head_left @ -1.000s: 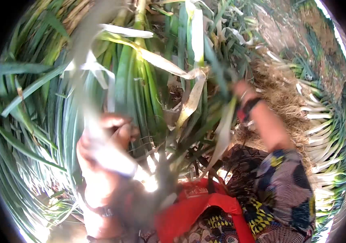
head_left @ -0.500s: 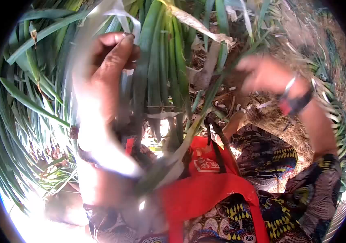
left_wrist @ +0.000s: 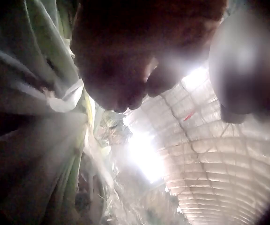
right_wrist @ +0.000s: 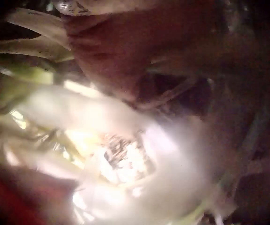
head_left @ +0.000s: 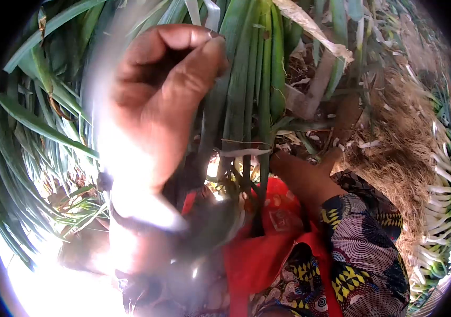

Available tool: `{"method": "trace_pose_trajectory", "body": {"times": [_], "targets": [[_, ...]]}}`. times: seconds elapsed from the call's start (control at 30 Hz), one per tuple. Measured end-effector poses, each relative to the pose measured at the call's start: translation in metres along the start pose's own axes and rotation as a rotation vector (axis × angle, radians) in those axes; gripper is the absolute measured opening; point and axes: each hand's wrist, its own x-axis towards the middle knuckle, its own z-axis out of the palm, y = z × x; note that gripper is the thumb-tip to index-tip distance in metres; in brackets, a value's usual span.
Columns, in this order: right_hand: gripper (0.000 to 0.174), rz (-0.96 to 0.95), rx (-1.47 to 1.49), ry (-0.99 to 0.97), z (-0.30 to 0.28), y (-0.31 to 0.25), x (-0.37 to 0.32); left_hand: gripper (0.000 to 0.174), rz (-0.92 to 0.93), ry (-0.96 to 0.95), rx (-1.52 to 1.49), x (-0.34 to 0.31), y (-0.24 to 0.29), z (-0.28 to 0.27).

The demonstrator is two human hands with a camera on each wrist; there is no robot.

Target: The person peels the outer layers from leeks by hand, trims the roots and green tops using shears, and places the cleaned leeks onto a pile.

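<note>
My left hand (head_left: pixel 164 95) is raised close to the camera in the head view, fingers curled and thumb meeting the index fingertip. Nothing shows clearly in that pinch; a pale dry leaf strip (head_left: pixel 212 13) appears just above it. Behind it hang long green leek leaves (head_left: pixel 241 84). In the left wrist view the curled fingers (left_wrist: pixel 135 101) stay dark beside pale leaves. My right forearm (head_left: pixel 302 177) reaches inward, its hand hidden behind leaves in the head view. A blurred whitish-green stalk (right_wrist: pixel 74 110) lies below brown skin in the right wrist view; I cannot tell that hand's grip.
A red cloth (head_left: pixel 262 253) lies over the patterned clothing on the lap. Dry roots (head_left: pixel 400 148) are heaped at the right, beside a long row of trimmed leeks (head_left: pixel 439 179). Leaf piles (head_left: pixel 24 195) fill the left. A ribbed translucent roof (left_wrist: pixel 210 164) arches overhead.
My left hand has risen, now larger in the head view. The right hand swung outward half a second ago, then came back inward behind the leaves. The head view has shifted left.
</note>
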Motion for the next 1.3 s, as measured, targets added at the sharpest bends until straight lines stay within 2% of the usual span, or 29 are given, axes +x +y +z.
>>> {"method": "trace_pose_trajectory", "body": {"times": [0.07,0.1,0.3,0.43,0.53,0.57,0.67,0.77,0.87,0.9,0.93,1.0,1.03,1.13,1.17,1.23,1.27,1.3], "targets": [[0.062,0.09,0.002,0.007,0.001,0.012,0.019,0.015,0.032,0.04,0.018,-0.002,0.0,0.001],[0.062,0.11,0.011,-0.001,0.002,0.016,0.024,0.016,0.041,0.06,0.131,-0.002,0.001,0.002],[0.058,0.221,0.04,-0.028,0.027,0.026,0.042,0.015,0.056,0.022,0.103,0.002,-0.01,-0.011],[0.055,0.223,0.059,-0.045,0.05,0.011,0.04,0.018,0.026,-0.014,0.149,0.0,-0.004,-0.015],[0.053,0.201,0.066,-0.056,0.057,0.003,0.038,0.018,0.161,0.089,0.188,-0.008,-0.009,0.008],[0.052,0.192,0.055,-0.058,0.056,-0.002,0.036,0.018,0.11,0.032,0.163,-0.001,-0.005,-0.004],[0.05,0.107,0.036,-0.093,0.044,-0.006,0.024,0.015,0.025,0.028,0.028,-0.003,0.011,0.001],[0.048,-0.044,-0.002,-0.143,0.007,-0.022,0.0,0.013,0.028,0.059,0.017,-0.003,0.008,0.0],[0.047,-0.231,-0.04,-0.237,-0.046,-0.046,-0.041,0.013,0.116,0.015,-0.011,-0.004,0.009,-0.003],[0.046,-0.289,-0.053,-0.268,-0.066,-0.055,-0.055,0.013,0.105,0.058,-0.062,-0.005,0.009,-0.002],[0.045,-0.338,-0.064,-0.304,-0.086,-0.065,-0.072,0.013,0.167,-0.008,-0.072,-0.004,0.007,-0.01],[0.044,-0.406,-0.041,-0.367,-0.126,-0.083,-0.103,0.013,0.193,-0.031,-0.191,-0.004,0.012,-0.015],[0.044,-0.409,0.011,-0.385,-0.146,-0.088,-0.117,0.015,0.209,0.016,-0.154,-0.008,0.019,-0.015],[0.034,-0.228,0.528,-0.308,-0.205,-0.077,-0.156,0.013,0.167,0.035,-0.374,-0.014,0.033,-0.033],[0.033,-0.132,0.443,-0.287,-0.246,-0.068,-0.169,0.012,0.29,0.049,-0.273,-0.014,0.035,-0.046],[0.033,0.063,0.279,-0.265,-0.329,-0.048,-0.197,0.012,0.285,0.104,-0.191,-0.028,0.048,-0.068],[0.033,0.14,0.149,-0.202,-0.363,-0.039,-0.204,0.012,0.299,0.122,-0.174,-0.036,0.052,-0.08],[0.033,0.196,0.018,-0.108,-0.383,-0.032,-0.205,0.014,0.224,0.174,-0.078,-0.048,0.059,-0.093]]}}
